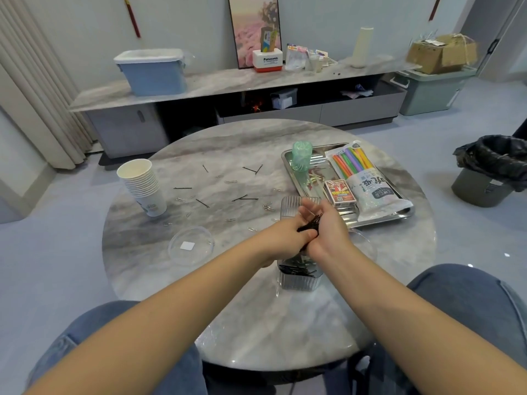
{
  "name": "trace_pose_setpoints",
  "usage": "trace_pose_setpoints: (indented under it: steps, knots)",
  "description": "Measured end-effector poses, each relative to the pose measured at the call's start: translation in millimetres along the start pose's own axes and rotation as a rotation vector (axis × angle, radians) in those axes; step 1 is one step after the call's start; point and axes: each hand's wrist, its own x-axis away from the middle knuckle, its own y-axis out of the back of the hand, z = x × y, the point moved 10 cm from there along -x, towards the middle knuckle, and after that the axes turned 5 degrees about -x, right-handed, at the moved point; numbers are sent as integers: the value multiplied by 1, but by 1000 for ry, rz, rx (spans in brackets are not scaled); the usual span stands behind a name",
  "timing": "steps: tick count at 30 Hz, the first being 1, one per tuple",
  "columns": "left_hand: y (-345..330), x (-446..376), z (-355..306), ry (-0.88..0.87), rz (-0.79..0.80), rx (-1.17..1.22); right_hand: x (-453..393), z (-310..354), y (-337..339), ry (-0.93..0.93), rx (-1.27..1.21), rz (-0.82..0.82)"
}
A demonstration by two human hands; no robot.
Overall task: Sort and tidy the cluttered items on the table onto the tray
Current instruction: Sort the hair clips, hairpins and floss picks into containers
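My left hand (288, 238) and my right hand (328, 229) meet above a clear ribbed box (299, 277) near the table's middle. Together they hold a bundle of black hairpins (309, 223). More black hairpins lie in the box's near end. Loose hairpins (245, 198) and small paper clips (268, 207) are scattered over the marble table (256, 323). The steel tray (379, 220) at the right carries a green cup (301, 155), a pack of coloured balloons (368, 181) and a card box (340, 193).
A stack of paper cups (142, 185) stands at the table's left. A clear round lid (191, 246) lies near the front left. Beyond the table are a low cabinet (228, 81) and, on the floor at right, a bin with a black bag (493, 169).
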Motion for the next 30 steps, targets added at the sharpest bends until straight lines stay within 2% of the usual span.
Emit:
trace_pose_setpoints:
  steps: [3,8,12,15,20,23,25,27,30]
  knots:
    - [-6,-6,6,53,4,102,-3,1,7,-14,-42,-15]
    - [-13,-6,16,208,192,544,0,0,3,-70,-36,55]
    - [-6,-1,21,260,273,657,5,5,-7,-128,58,148]
    - [-8,-5,25,288,250,696,4,2,-7,-164,-21,125]
    - [-5,-16,27,251,101,533,1,-4,-7,-160,48,138]
    - [1,-15,22,185,48,341,2,-6,-8,-135,58,179]
    - [3,-14,14,116,42,189,2,-4,-8,-66,71,200]
    - [0,-13,9,62,60,25,2,1,0,9,109,158]
    - [-6,-12,4,20,71,-123,1,3,14,23,20,85]
